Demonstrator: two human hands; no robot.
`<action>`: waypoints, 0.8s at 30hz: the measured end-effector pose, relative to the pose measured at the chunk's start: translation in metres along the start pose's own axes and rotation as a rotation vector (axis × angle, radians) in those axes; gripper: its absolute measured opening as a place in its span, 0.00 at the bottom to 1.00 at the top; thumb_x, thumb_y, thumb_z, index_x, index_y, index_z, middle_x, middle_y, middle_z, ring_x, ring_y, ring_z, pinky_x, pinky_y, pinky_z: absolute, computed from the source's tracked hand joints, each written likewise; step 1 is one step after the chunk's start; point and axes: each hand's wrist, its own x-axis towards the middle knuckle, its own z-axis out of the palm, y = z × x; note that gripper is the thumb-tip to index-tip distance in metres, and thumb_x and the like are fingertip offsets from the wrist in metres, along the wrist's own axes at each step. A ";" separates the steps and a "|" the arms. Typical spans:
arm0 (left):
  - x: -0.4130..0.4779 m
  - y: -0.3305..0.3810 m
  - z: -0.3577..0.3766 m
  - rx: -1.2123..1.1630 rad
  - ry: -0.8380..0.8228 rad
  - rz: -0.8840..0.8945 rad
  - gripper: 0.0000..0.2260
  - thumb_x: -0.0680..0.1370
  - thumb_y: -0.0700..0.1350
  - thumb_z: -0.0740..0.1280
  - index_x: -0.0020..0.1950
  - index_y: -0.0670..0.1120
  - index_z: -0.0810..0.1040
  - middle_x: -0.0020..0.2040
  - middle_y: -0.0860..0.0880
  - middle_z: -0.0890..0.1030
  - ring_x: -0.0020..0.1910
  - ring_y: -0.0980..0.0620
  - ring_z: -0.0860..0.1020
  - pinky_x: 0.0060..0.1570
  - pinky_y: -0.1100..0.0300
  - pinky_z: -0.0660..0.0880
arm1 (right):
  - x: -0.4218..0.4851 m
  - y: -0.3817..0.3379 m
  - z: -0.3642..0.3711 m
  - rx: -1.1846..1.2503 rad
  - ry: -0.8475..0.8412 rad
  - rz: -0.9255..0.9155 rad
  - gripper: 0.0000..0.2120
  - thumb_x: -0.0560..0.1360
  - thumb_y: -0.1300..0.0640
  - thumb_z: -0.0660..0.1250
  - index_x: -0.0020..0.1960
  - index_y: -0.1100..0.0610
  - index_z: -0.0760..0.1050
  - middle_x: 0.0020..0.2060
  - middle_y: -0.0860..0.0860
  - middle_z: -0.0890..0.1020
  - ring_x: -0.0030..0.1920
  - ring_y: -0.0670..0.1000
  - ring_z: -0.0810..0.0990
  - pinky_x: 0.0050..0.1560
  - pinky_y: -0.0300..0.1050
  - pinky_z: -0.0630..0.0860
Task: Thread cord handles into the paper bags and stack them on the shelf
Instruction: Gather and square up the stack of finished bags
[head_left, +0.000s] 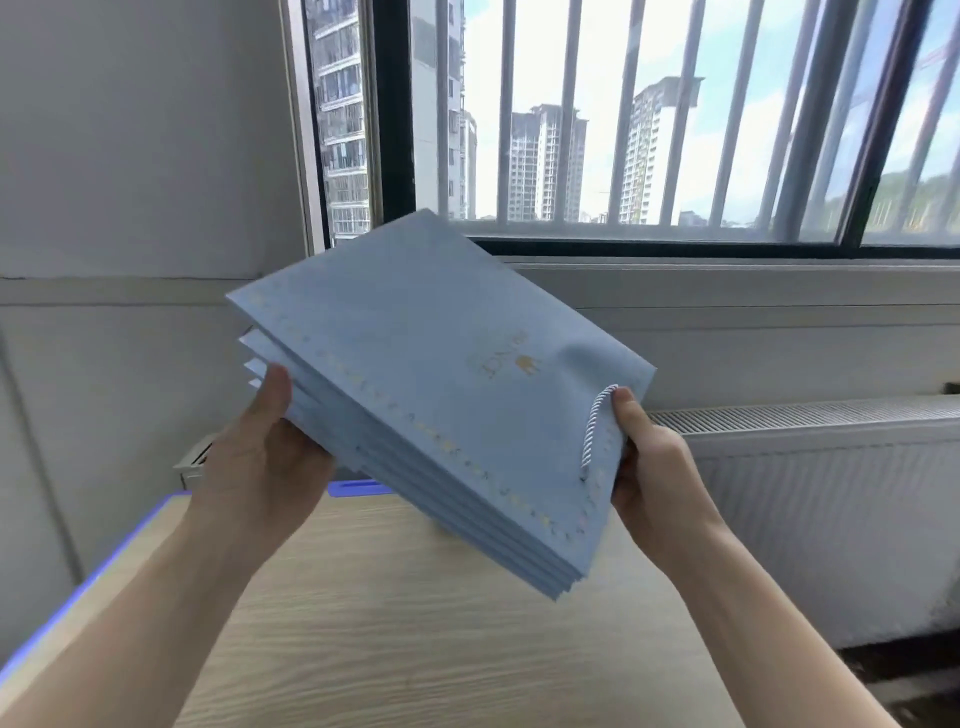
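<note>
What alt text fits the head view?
Two hands hold a tilted stack of flat light-blue paper bags above a wooden table: left hand at its left edge, right hand at its right edge beside a white cord handle. Behind, a barred window shows tower blocks.

The stack of paper bags (441, 374), gripped at both ends by the left hand (260, 457) and right hand (654, 467), hangs tilted above the far part of the table (415, 649) and hides its far edge. Bare table top shows between the forearms, toward the near edge. A radiator (831, 519) stands near the right edge. A wall (130, 156) flanks the left edge. Window bars (571, 104) close the space beyond the far edge.
</note>
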 end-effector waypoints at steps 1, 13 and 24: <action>-0.007 -0.022 0.017 -0.102 -0.221 0.054 0.28 0.74 0.54 0.71 0.71 0.43 0.74 0.66 0.31 0.75 0.67 0.44 0.76 0.63 0.46 0.75 | 0.003 0.003 0.002 -0.015 0.008 -0.003 0.21 0.82 0.46 0.60 0.56 0.63 0.80 0.53 0.62 0.85 0.52 0.60 0.83 0.53 0.54 0.80; 0.146 -0.044 0.078 0.621 0.093 0.164 0.11 0.82 0.42 0.60 0.63 0.42 0.73 0.53 0.42 0.82 0.47 0.46 0.82 0.40 0.52 0.83 | 0.046 0.012 0.024 -0.043 0.288 -0.075 0.16 0.79 0.46 0.66 0.47 0.61 0.78 0.40 0.55 0.84 0.42 0.53 0.86 0.34 0.43 0.81; 0.259 -0.076 0.062 0.980 0.106 -0.111 0.11 0.84 0.44 0.57 0.43 0.45 0.71 0.37 0.43 0.74 0.32 0.47 0.74 0.29 0.63 0.69 | 0.092 0.018 0.040 -0.196 0.388 0.192 0.17 0.78 0.46 0.67 0.46 0.61 0.78 0.32 0.53 0.85 0.36 0.53 0.87 0.33 0.43 0.81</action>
